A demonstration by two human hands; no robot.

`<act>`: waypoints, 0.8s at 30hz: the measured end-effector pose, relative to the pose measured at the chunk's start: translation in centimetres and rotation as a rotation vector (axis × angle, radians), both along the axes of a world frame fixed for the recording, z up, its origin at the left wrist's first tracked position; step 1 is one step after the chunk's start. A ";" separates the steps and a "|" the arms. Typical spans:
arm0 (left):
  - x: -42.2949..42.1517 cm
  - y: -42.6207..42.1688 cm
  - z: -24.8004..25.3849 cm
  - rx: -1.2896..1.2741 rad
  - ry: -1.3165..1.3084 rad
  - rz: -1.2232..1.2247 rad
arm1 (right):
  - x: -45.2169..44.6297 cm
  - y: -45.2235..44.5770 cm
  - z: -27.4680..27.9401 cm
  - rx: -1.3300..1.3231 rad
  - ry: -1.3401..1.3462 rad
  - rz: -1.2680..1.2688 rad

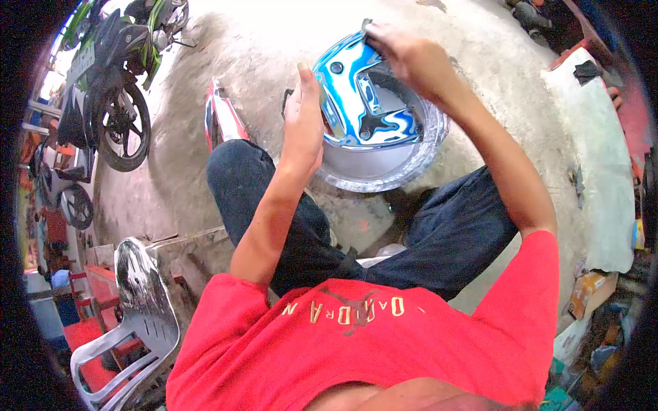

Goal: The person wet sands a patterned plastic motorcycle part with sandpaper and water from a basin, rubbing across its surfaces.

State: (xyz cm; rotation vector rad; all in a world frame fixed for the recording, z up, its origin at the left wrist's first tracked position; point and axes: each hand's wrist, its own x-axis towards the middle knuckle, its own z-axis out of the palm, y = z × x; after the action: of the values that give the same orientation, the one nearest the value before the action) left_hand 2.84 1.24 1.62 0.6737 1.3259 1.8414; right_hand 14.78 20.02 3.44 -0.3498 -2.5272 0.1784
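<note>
A glossy blue and white motorcycle body panel [349, 89] with dark round holes is tilted above a pale round basin [370, 183]. My left hand [303, 120] is closed on the panel's left side, thumb pointing up along the edge; its other fingers are partly hidden. A dark tip shows just beyond them. Blurred by motion, my right hand [415, 60] curls its fingers over the panel's top edge, beside a small dark tip. The panel covers much of the basin, whose contents I cannot make out.
A red and white panel [225, 118] lies on the concrete floor [185, 185] left of my knee. Motorcycles [110, 89] stand at the upper left. A worn plastic chair [147, 288] is at the lower left. A long pale slab [595, 164] and a cardboard box [591, 293] are on the right.
</note>
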 end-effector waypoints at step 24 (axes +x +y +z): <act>0.6 0.3 -0.6 0.042 0.011 0.066 | -0.1 -5.4 -0.2 0.148 0.131 0.194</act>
State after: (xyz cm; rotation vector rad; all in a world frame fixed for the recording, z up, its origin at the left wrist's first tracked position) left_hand 3.45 1.50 1.06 0.6704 1.3340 1.9258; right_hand 14.67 14.65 3.19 -0.0323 -2.4249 0.0852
